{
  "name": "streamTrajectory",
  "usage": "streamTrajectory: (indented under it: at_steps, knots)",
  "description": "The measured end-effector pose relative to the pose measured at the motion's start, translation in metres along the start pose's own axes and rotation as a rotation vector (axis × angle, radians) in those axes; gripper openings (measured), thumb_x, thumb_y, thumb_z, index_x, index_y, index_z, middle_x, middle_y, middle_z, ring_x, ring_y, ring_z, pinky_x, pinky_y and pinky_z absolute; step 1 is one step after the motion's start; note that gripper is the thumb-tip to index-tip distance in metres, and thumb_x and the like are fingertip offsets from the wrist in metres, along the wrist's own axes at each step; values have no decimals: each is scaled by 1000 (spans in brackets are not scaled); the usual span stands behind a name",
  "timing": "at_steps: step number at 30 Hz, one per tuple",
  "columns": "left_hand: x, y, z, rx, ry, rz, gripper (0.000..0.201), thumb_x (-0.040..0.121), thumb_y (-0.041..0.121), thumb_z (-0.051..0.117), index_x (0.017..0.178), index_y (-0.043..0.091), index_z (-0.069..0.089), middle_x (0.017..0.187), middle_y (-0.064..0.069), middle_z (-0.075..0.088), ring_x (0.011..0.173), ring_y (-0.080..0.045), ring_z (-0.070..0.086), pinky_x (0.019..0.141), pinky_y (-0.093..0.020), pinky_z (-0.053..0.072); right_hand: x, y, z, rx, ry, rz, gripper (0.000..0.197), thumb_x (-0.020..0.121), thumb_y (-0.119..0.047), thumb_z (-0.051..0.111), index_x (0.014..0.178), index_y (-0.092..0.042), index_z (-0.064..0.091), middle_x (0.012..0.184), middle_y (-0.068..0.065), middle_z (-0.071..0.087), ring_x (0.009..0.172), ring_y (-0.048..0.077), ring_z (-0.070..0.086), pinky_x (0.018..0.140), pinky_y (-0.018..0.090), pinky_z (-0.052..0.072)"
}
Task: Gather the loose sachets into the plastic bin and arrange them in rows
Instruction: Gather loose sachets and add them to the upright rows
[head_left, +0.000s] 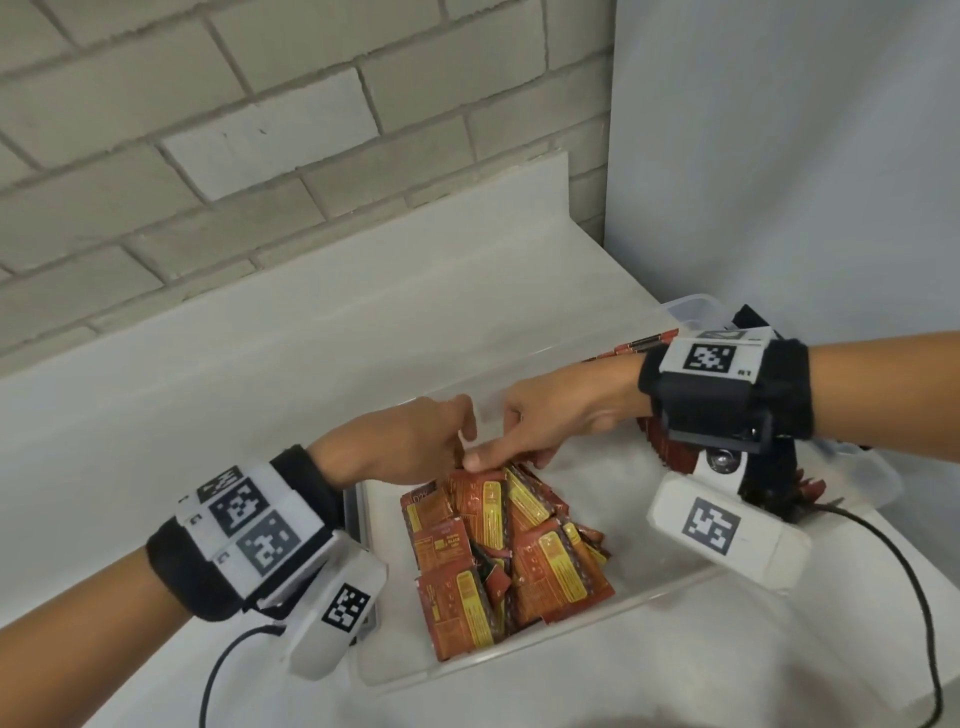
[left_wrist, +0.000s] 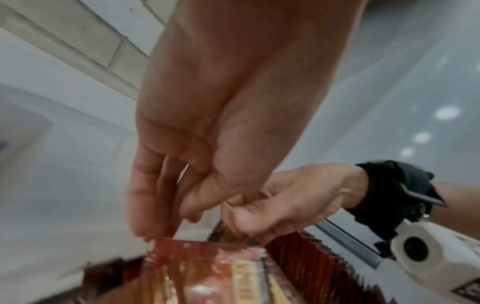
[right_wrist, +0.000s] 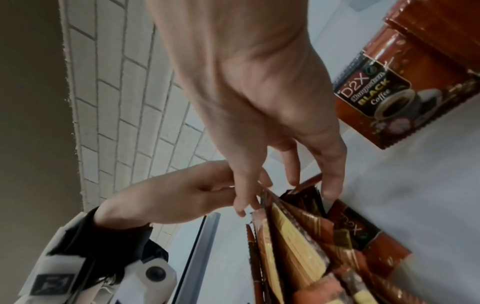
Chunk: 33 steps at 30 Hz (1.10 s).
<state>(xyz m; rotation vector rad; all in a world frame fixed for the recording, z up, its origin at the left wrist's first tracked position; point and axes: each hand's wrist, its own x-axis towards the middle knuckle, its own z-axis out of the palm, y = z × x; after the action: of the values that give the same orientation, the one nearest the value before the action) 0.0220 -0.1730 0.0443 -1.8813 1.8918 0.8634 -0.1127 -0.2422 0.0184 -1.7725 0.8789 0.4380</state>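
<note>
Both hands meet over plastic bin (head_left: 519, 670) at 12 o'clock edge of sachets (head_left: 498, 551); left hand (head_left: 395, 447) and right hand (head_left: 550, 421) each pinching sachet tops

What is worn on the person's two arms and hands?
Both hands, left hand and right hand, are bare. Each wrist carries a black band with white blocks bearing black square-pattern markers, a white camera housing below, and a black cable trailing off.
</note>
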Motion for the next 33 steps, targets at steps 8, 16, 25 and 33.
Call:
streamTrajectory:
  at_steps: [8,16,25,33]
  knots:
    - [5,-1,3,105,-153,72,43,87,4,57,130,12,52,77,3,67,57,0,54,65,-20,50,-5,0,7,-109,-28,0,51,83,-8,72,128,1,50,96,6,61,72,11,59,62,16,52]
    - [2,-5,8,158,128,93,22,85,8,66,102,19,73,88,11,52,80,-10,56,55,-12,35,-9,3,14,-227,-200,-24,52,84,-19,73,130,-8,53,121,8,64,99,22,65,80,27,56]
    - [-24,-14,-23,39,395,201,12,90,17,61,97,23,69,97,2,60,89,-10,53,75,-25,42,-33,5,-12,70,39,-231,25,89,-9,65,114,-3,62,107,12,69,87,18,66,79,30,58]
    - [-28,-6,-35,-706,352,197,37,100,40,34,112,17,60,92,-1,69,83,-10,65,73,-23,55,-59,20,-18,523,117,-363,26,95,-10,54,121,-14,58,112,1,71,101,13,68,81,24,56]
